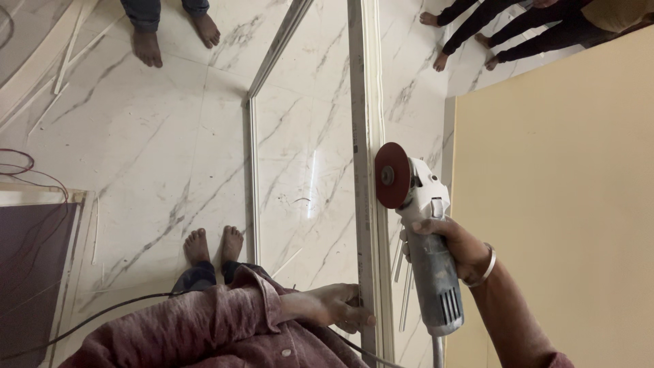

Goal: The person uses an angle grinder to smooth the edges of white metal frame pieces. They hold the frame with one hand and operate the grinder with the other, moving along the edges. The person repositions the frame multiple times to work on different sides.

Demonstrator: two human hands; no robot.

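My right hand [458, 247] grips the grey body of an angle grinder [426, 232]. Its red disc [392, 175] sits against the edge of a long pale moulding strip [365, 123], part of a white frame [253, 157] that runs away from me. My left hand [338, 307] presses on the near end of that strip, fingers curled over its edge. A maroon sleeve covers my left arm, and a metal bangle is on my right wrist.
Marble floor [150, 143] lies below, with my bare feet [214, 247] beside the frame. Other people's bare feet [174, 37] stand at the top left; more legs [504, 31] are at the top right. A beige wall [565, 204] is on the right. Cables [27, 170] trail at the left.
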